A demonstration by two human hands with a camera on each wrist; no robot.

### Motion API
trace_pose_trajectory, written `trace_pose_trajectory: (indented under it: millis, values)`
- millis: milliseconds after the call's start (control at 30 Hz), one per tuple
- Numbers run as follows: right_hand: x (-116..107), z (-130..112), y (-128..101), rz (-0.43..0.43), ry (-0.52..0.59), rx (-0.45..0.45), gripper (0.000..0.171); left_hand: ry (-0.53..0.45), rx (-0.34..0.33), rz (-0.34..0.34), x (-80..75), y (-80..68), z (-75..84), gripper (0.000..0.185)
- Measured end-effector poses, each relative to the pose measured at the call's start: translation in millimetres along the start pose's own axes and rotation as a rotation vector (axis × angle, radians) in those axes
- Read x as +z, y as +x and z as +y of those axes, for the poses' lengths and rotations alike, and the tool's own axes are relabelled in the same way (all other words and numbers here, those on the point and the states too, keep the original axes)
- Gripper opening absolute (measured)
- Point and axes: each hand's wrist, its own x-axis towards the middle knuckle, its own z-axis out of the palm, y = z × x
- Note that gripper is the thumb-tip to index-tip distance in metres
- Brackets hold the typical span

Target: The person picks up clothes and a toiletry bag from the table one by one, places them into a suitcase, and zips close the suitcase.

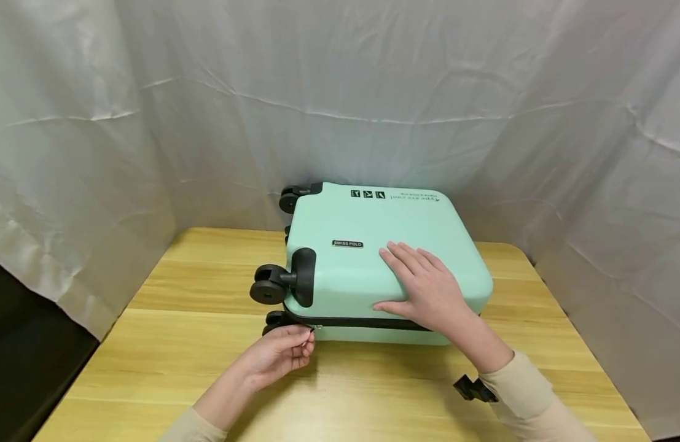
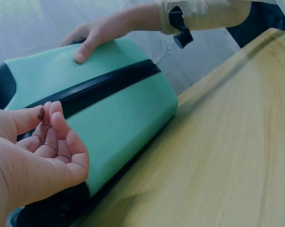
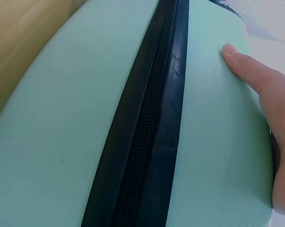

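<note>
A mint-green hard-shell suitcase [image 1: 362,245] lies flat on the wooden table [image 1: 373,393], with its wheels to the left. A black zipper band [image 1: 362,321] runs along its near side. My left hand [image 1: 305,341] is at the near-left corner and pinches a small metal zipper pull [image 1: 312,329] between thumb and forefinger; the left wrist view shows the zipper pull [image 2: 40,112] in that pinch. My right hand [image 1: 422,282] rests flat on the lid with straight fingers, the thumb down on the near edge. In the right wrist view the thumb [image 3: 251,71] lies beside the zipper band [image 3: 147,123].
Black caster wheels [image 1: 268,285] stick out from the suitcase's left end, with another wheel [image 1: 289,199] at the far corner. Creased white cloth [image 1: 340,92] hangs behind and on both sides of the table. Bare wood lies in front of the suitcase.
</note>
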Motion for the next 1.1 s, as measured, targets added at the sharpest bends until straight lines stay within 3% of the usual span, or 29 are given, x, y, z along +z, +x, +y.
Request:
trace_pose_trajectory:
  millis: [267, 567, 1100]
  values:
    - [-2, 1, -2, 0.006, 0.023, 0.025, 0.1, -0.052, 0.027, 0.038, -8.7, -14.4, 6.6, 0.023]
    - [0, 3, -2, 0.021, 0.017, 0.012, 0.099, -0.129, 0.026, 0.009, -19.3, -22.9, 13.1, 0.03]
    - [1, -2, 0, -0.018, 0.018, 0.033, 0.1, -0.115, 0.034, 0.014, -27.6, -26.3, 14.7, 0.03]
